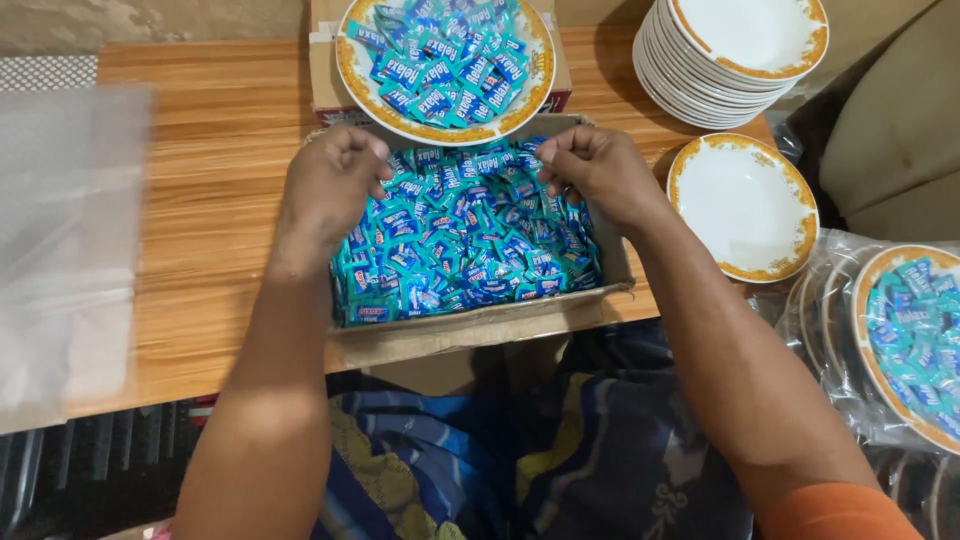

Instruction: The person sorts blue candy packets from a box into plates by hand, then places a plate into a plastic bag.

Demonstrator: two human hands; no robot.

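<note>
At the near edge of the worktop (210, 200), a cardboard box (480, 325) is sitting partly over the lip, filled with small blue wrapped sweets (465, 235). Both hands are hovering over its far end: the left hand (330, 185) is curling shut with fingers bunched, and the right hand (600, 170) is doing the same; each grip is closing tight, probably on a few sweets, though what lies inside is not showing. Just beyond the box, a gold-rimmed plate (350, 75) is carrying a heap of the same sweets. An empty plate (800, 215) is lying near the right edge, with a stack of plates (690, 85) behind it, and a bagged plate (868, 330) of sweets is sitting off to the right. Clear plastic sheet (65, 250) is covering the left edge. The sweets look light, slick in their wrappers and loose, so scooping or pinching a bunch from the top should suit them best.
</note>
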